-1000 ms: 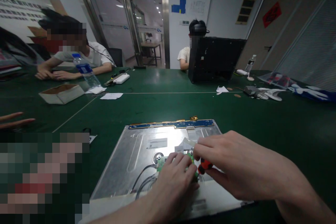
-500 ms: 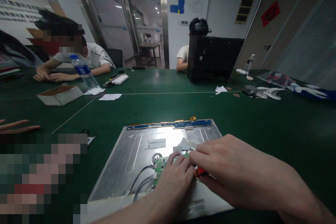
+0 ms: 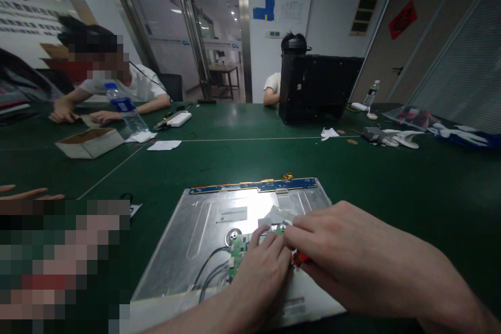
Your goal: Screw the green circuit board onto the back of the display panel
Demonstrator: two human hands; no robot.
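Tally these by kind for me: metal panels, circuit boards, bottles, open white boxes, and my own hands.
Metal panel: 1
Green circuit board and blue circuit board: 2
Blue-capped bottle and white-capped bottle: 2
Open white box: 1
Left hand and right hand: 2
Total: 8

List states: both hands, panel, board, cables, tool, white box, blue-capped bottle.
metal panel: lying flat
green board: on metal panel, partly covered
cables: run to green board
red tool: mostly hidden
left hand: over green board
right hand: closed around red tool
white box: open
blue-capped bottle: cap on
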